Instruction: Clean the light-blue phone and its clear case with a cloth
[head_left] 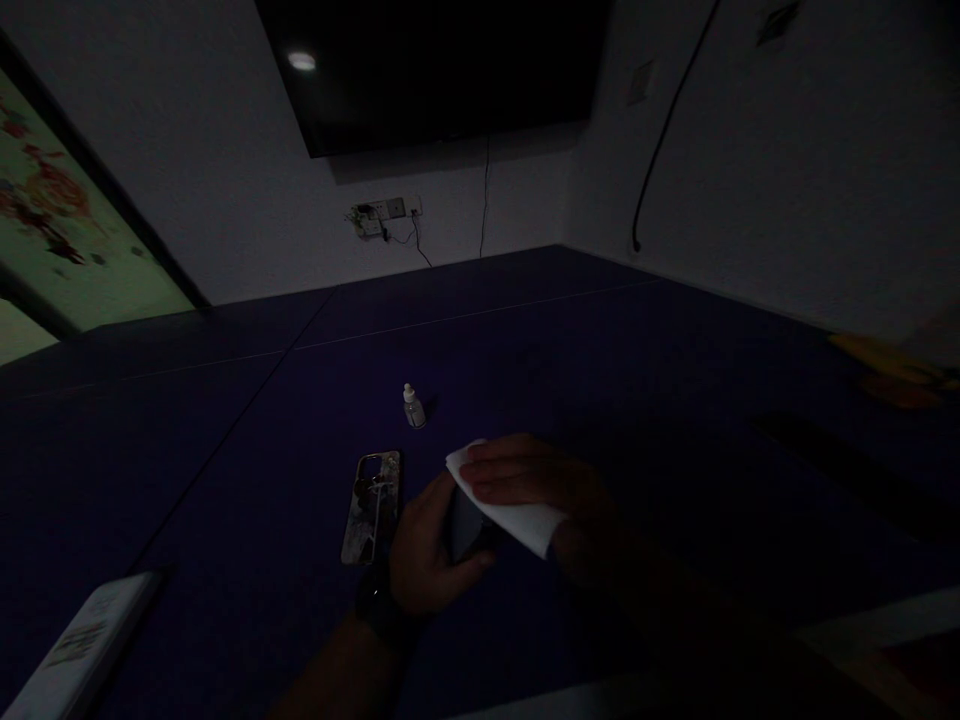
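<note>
My left hand [427, 555], with a dark watch [379, 600] on its wrist, is closed around a dark phone [465, 525] above the blue floor-like surface. A white cloth [517, 515] lies over part of the phone. My right hand [529, 475] presses that cloth against the phone, its fingers together on top. Just left of my hands lies a patterned phone case [372, 505] with a camera cut-out. Beyond them a small clear dropper bottle [414, 410] with a white top stands upright. Dim light hides much of the phone and my right forearm.
A white box [82, 645] lies at the lower left. Something yellow and orange [892, 370] rests by the right wall. At the back, a large black screen [450, 70] hangs above wall sockets [386, 210] with cables.
</note>
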